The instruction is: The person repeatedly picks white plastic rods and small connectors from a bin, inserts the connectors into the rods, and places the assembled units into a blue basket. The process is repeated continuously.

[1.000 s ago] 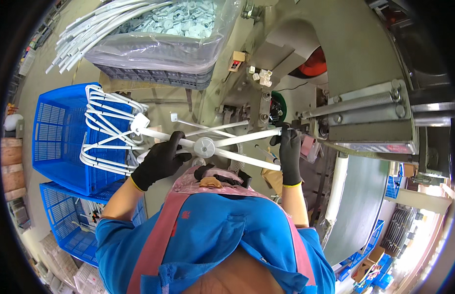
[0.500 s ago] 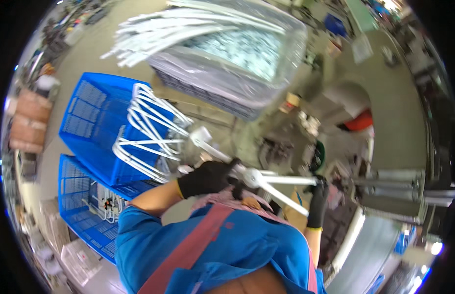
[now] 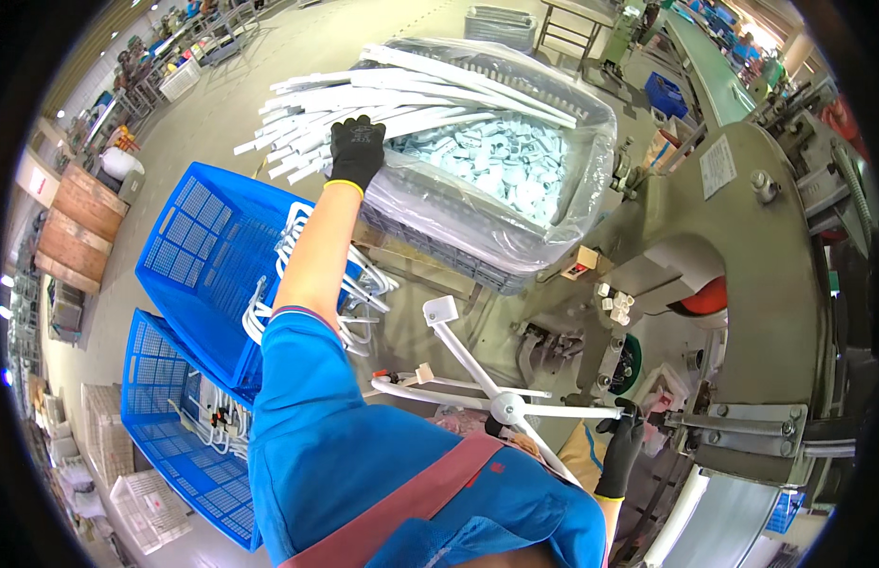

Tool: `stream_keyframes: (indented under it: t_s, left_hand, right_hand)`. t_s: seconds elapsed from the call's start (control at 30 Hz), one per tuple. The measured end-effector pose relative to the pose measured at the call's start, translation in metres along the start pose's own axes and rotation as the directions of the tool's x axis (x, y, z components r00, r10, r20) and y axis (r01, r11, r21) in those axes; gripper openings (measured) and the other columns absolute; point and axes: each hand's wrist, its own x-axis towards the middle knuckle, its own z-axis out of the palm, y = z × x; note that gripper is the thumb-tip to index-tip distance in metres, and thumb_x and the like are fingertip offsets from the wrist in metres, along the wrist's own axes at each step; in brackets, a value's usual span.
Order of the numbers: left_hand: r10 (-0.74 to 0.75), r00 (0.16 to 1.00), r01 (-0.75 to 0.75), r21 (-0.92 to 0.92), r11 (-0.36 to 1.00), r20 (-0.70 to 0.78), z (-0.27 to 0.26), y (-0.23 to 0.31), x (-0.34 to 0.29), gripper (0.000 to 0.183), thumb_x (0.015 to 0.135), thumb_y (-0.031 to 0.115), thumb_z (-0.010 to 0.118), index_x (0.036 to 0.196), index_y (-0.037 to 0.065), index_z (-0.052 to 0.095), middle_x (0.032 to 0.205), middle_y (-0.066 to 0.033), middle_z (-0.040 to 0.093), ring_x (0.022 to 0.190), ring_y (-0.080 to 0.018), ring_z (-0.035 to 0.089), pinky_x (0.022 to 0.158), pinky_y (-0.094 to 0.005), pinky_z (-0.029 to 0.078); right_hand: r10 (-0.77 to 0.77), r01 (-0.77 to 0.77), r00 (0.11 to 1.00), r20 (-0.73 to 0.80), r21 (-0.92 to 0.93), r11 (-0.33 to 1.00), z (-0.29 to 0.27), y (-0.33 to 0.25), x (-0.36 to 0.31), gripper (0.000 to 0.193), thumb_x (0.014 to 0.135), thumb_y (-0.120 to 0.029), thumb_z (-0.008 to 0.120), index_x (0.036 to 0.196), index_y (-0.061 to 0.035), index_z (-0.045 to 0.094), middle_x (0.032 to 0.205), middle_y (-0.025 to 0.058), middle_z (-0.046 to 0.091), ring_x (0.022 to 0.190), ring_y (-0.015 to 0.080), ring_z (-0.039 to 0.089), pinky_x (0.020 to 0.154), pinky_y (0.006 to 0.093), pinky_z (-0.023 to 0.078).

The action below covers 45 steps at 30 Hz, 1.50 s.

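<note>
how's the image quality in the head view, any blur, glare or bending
Head view: sharp, no motion blur on the left hand at the white bars or the right hand on the star-shaped white frame; strong fisheye bending at the black rim; soft glare on the plastic bag; top right corner washed out.

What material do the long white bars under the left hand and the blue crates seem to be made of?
White bars: probably plastic or white-coated metal; smooth, even, slightly glossy surfaces, which the look leaves open. Blue crates: moulded plastic, by the uniform colour and fine lattice walls. The left hand, in a black glove, rests on the bars.
</note>
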Motion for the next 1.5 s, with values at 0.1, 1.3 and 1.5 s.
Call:
stream_keyframes:
  t_s: [0.1, 1.3, 1.5]
  left_hand:
    - [0.18, 0.935, -0.205, -0.051, 0.977, -0.307, -0.015, -0.008, -0.019, 0.013, 0.074, 0.019, 0.058, 0.085, 0.015, 0.063, 0.084, -0.0093, 0.062, 0.081, -0.0296, 0.061, 0.067, -0.0441, 0.047]
    - [-0.116, 0.847, 0.443, -0.809, -0.385, 0.519, -0.073, 0.121, -0.273, 0.036, 0.094, 0.027, 0.051, 0.116, -0.001, 0.056, 0.101, -0.0095, 0.063, 0.087, -0.0199, 0.06, 0.077, -0.0358, 0.051]
    - [-0.259, 0.802, 0.049, -0.492, -0.869, 0.538, -0.037, 0.15, -0.27, 0.026, 0.095, 0.027, 0.053, 0.11, 0.006, 0.059, 0.09, -0.0072, 0.065, 0.079, -0.017, 0.064, 0.069, -0.0305, 0.054]
  right_hand:
    - [-0.031, 0.031, 1.0, 0.002, -0.073, 0.997, -0.002, 0.004, 0.0, 0.031, 0.101, -0.021, 0.038, 0.106, 0.0013, 0.059, 0.064, 0.0045, 0.056, 0.056, 0.0112, 0.053, 0.053, 0.0246, 0.042]
    - [-0.139, 0.335, 0.918, 0.37, -0.539, 0.773, -0.1, -0.063, -0.079, 0.028, 0.082, -0.015, 0.067, 0.107, -0.0025, 0.065, 0.076, 0.0175, 0.064, 0.063, 0.0236, 0.062, 0.057, 0.0332, 0.047]
    - [-0.153, 0.388, 0.893, 0.422, -0.553, 0.737, -0.119, -0.07, -0.084, 0.027, 0.08, -0.014, 0.068, 0.104, -0.0019, 0.067, 0.073, 0.0173, 0.063, 0.057, 0.0211, 0.06, 0.053, 0.032, 0.044]
